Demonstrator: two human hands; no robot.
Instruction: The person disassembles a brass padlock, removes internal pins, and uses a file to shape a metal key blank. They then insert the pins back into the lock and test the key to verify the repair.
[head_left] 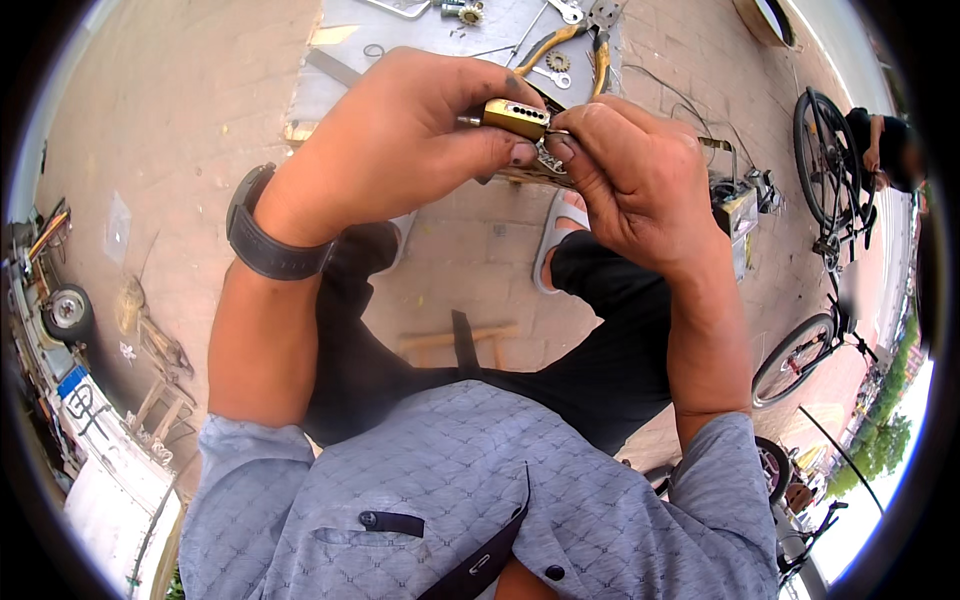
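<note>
Fingers of left hand (400, 150) wrapped tight around brass padlock (516, 117), upper centre of frame, long axis lying left to right. Right hand (640, 180) pinched closed at lock's right end, something small between fingertips, unclear what.

Bright daylight, hard sun. Glare on the pale brick paving (180, 100) left of the left hand (400, 150); sky blown out at lower right. Knuckles of the right hand (640, 175) sunlit, undersides of both hands shaded. Centre sharp. Heavy fisheye bend near the rim, black vignette in the corners, edge detail soft.
</note>
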